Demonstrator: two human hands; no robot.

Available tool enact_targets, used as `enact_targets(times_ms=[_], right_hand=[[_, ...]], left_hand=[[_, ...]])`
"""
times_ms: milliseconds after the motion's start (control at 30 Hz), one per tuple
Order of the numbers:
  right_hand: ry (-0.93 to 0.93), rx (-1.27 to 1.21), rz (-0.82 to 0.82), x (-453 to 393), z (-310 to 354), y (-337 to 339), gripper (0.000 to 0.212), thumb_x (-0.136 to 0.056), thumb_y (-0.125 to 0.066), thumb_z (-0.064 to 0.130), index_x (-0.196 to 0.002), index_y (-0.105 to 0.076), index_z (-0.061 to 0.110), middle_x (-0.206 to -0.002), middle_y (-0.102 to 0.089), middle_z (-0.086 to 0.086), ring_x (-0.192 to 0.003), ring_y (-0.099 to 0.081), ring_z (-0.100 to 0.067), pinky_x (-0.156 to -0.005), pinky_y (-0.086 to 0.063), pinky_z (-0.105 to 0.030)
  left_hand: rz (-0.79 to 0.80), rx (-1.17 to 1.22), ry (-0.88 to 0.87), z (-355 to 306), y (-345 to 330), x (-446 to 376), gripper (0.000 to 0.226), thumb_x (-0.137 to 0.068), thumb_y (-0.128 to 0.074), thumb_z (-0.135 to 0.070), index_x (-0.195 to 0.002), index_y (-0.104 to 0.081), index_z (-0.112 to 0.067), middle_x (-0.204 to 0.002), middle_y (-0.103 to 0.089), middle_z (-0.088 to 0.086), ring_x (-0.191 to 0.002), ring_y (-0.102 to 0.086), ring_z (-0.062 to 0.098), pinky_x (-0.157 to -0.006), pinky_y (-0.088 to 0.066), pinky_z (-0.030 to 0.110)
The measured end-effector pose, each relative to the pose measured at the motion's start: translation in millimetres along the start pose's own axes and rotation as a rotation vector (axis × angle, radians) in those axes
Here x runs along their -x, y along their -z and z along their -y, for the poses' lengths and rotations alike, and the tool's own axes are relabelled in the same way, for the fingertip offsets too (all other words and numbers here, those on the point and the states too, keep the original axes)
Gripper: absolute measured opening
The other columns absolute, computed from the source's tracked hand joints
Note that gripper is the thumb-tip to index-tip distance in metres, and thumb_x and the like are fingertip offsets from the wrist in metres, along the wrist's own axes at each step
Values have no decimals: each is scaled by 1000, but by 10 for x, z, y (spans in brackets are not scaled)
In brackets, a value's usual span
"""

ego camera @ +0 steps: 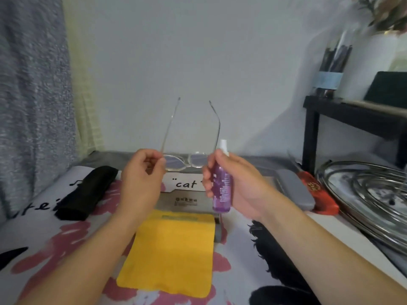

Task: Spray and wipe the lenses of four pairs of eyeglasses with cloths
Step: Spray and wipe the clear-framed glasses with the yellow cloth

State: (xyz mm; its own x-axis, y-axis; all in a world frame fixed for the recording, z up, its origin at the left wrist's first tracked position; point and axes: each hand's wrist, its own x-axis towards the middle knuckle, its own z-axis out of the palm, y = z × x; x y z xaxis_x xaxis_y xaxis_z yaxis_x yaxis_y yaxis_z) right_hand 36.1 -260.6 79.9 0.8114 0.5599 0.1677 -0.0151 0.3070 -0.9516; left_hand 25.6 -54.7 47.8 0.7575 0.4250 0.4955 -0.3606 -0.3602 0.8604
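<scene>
Lying at the far left of the printed table (253, 245), a black pouch (87, 192) was seen well apart from the hands. The left hand (141, 179) was raised above the table, its fingers (161, 162) pinched on the left corner of a pair of clear-framed eyeglasses (187, 160), whose temples were pointed upward. A yellow cloth (169, 254) was spread flat below, between the forearms. A purple spray bottle (221, 186) was gripped upright in the right hand (240, 186), just beside the right lens. Grey and red cases (295, 188) were laid further right.
</scene>
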Motion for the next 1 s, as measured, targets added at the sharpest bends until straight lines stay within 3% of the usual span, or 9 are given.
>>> enact_targets(times_ms=[100, 167, 367, 500, 600, 700, 833, 900, 1000], right_hand=[[-11, -117, 72, -132, -158, 79, 28, -100, -52, 37, -99, -62, 11, -83, -57, -7, -71, -56, -20, -69, -48, -35], [-35, -210, 113, -109, -233, 125, 31, -99, -51, 41, -101, -60, 11, -76, -51, -4, -63, -50, -18, -62, -45, -31], [-112, -466, 100, 41, -214, 103, 73, -90, -40, 77, -72, -57, 8, -56, -44, -2, -43, -39, -14, -47, -31, -27], [-153, -454, 0, 55, -207, 89, 77, -88, -39, 79, -58, -50, 8, -52, -40, -4, -41, -36, -17, -47, -32, -26], [-175, -431, -72, 61, -173, 71, 72, -88, -44, 73, -57, -47, 8, -51, -40, -5, -42, -35, -18, -48, -30, -27], [-190, -363, -122, 72, -163, 35, 70, -87, -45, 72, -58, -47, 9, -51, -41, -7, -45, -35, -20, -49, -32, -29], [-211, -141, -285, 76, -158, -37, 67, -86, -49, 73, -63, -55, 10, -54, -47, -7, -47, -43, -20, -56, -38, -33], [-228, 50, -412, 68, -141, -50, 67, -89, -50, 73, -62, -57, 12, -55, -50, -9, -46, -46, -24, -56, -40, -35], [-250, 433, -513, 17, -53, -20, 71, -92, -42, 74, -60, -57, 12, -55, -52, -10, -46, -45, -23, -52, -38, -32]], left_hand=[[25, 30, 13, 93, 52, 34, 9, -99, -62, -11, -95, -64, -19, -91, -69, 6, -73, -67, 15, -61, -50, 12], [31, 38, 18, 123, 64, 65, 9, -100, -61, -13, -96, -63, -21, -91, -69, 4, -76, -67, 17, -64, -51, 14], [53, 15, -29, 90, 39, 100, 10, -99, -61, -11, -95, -63, -20, -86, -68, 5, -74, -66, 18, -68, -52, 23], [64, -97, -143, 84, 46, 114, 8, -95, -66, -8, -95, -64, -15, -84, -64, 1, -72, -61, 2, -65, -46, 11], [68, -161, -195, 134, 47, 114, 10, -93, -69, -8, -93, -65, -17, -90, -65, -3, -80, -61, 5, -70, -44, 8], [66, -185, -219, 170, 38, 106, 12, -92, -70, -10, -92, -65, -20, -92, -66, -5, -84, -62, 8, -76, -48, 17], [116, -198, -201, 224, 14, 101, 18, -93, -69, -15, -90, -61, -30, -89, -66, -5, -85, -67, 21, -79, -55, 44], [153, -180, -223, 215, 17, 110, 21, -94, -68, -14, -89, -59, -33, -90, -65, -7, -85, -66, 20, -78, -55, 43], [204, -220, -276, 179, 1, 133, 17, -93, -69, -12, -90, -62, -27, -92, -63, -11, -85, -62, 8, -75, -51, 26]])
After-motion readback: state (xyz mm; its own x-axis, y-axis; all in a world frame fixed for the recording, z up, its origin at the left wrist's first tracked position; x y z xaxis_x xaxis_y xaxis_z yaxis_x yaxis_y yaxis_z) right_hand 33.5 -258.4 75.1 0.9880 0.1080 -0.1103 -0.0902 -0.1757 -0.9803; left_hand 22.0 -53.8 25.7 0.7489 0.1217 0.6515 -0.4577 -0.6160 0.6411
